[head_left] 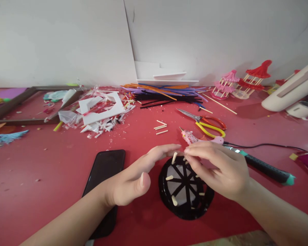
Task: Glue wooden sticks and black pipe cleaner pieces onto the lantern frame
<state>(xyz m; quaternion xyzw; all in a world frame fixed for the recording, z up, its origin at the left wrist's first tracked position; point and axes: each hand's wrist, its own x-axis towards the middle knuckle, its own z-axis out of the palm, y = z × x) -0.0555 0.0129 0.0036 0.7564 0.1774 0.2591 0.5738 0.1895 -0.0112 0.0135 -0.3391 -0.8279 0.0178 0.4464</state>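
Forearms (277, 212) nearest; left fingers (165, 150) wide, right fingers (204, 153) bunched, grip unclear; black spoked disc (186, 180) beneath them.

A craft workspace: the red tabletop (53, 164) carries scissors (198, 118); a hot-glue gun (190, 136) lies just in front of the scissors; pipe cleaners (164, 94) lie behind them; white board offcuts (102, 117) are heaped to their left; miniature stick pavilions (225, 88) stand behind them, rightward.

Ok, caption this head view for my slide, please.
Left hand and right hand at a black spoked disc with pale sticks, scissors lying beyond, on a red table.
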